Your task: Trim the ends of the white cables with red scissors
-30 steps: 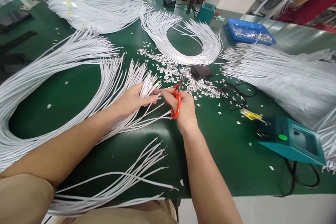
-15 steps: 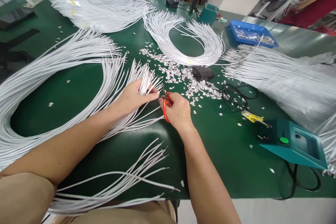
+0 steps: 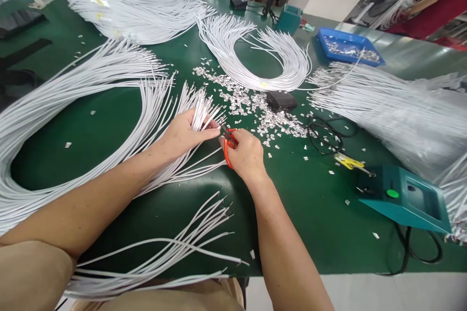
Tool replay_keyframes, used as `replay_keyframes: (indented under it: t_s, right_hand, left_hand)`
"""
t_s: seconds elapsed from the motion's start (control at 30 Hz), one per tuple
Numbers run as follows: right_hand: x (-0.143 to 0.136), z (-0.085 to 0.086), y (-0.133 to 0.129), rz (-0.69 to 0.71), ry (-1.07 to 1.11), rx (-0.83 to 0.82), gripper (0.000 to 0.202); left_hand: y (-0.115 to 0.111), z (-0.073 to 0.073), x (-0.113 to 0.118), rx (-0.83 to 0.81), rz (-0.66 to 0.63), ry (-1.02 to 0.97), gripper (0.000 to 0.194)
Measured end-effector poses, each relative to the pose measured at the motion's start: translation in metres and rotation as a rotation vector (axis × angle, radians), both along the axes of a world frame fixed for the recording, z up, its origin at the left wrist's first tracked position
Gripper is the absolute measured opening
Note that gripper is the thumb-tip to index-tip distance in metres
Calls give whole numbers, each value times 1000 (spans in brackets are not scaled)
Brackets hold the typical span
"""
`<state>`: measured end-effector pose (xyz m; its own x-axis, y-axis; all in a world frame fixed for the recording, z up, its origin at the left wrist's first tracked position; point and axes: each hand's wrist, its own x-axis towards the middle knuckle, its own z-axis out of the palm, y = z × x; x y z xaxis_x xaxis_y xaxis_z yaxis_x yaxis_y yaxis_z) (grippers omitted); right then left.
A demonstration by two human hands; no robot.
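Observation:
My left hand (image 3: 188,131) is closed around a bunch of white wires (image 3: 200,112), their tips fanned out past the fingers. In my right hand (image 3: 246,153) is a pair of scissors (image 3: 227,148) with orange handles, its blades at the wire ends beside my left fingertips. Whether the blades touch a wire is hard to make out. More white wires (image 3: 120,148) from the large curved bundle run beneath my left arm. Closer to my body lies a smaller group of loose wires (image 3: 197,226) with bare ends.
Small silvery clippings (image 3: 241,97) litter the green table (image 3: 310,214) around a black block (image 3: 282,101). A teal device (image 3: 404,199) with a yellow clip (image 3: 349,161) stands right. Behind are a coiled wire bundle (image 3: 270,80), a blue tray (image 3: 350,41) and bagged wires (image 3: 397,102).
The scissors have shifted slightly left, their blades now closer to my left fingertips and the wire ends. My left hand keeps its hold on the wires.

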<state>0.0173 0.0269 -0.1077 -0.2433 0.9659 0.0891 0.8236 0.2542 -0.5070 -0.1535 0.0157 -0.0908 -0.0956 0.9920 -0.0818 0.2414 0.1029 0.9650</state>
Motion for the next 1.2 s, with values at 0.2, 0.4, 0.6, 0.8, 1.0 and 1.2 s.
replay_keyframes:
  t_s: [0.2, 0.4, 0.6, 0.8, 1.0, 1.2]
  right_hand:
    - [0, -2, -1, 21, -14, 22, 24]
    - [-1, 1, -1, 25, 3, -15, 28]
    - [0, 0, -1, 22, 12, -7, 31]
    - [0, 0, -2, 23, -7, 30, 31]
    - [-1, -2, -3, 19, -117, 143, 25]
    - [-2, -9, 0, 33, -152, 240, 28]
  left_hand:
    - [0, -2, -1, 34, -10, 24, 28]
    - [0, -1, -1, 41, -22, 65, 26]
    - [1, -1, -3, 64, -46, 90, 25]
    - [1, -4, -2, 79, -52, 53, 24]
    - [1, -4, 0, 91, -32, 23, 26]
    - [0, 1, -1, 69, -4, 83, 23]
